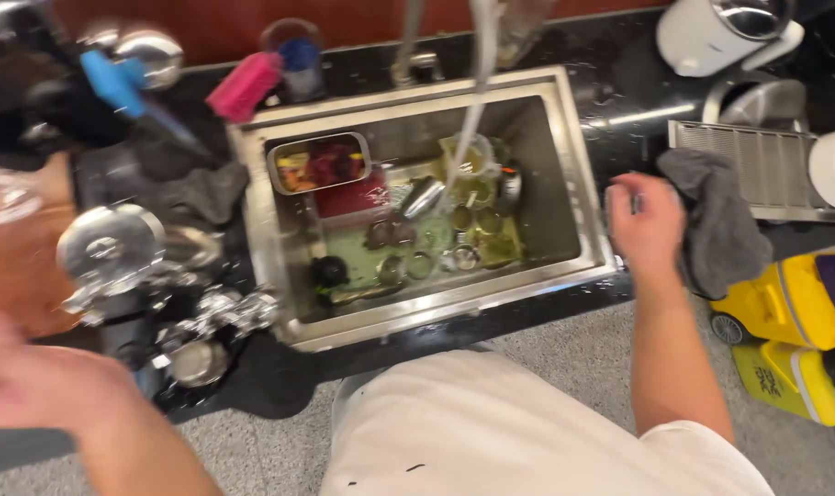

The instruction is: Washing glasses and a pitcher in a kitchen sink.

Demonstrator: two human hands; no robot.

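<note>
The right hand is closed on a gray cloth beside the sink; grip it firmly and wipe the wet surface slowly. The left hand is blurred; I cannot tell its state.

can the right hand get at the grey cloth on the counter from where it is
Probably yes: the right hand rests at the sink's right rim, the grey cloth lies right beside it on the black counter, nothing between them.

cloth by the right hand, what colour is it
Dark grey. The cloth lies on the black counter, touching the right hand; the head view shows it.
</note>
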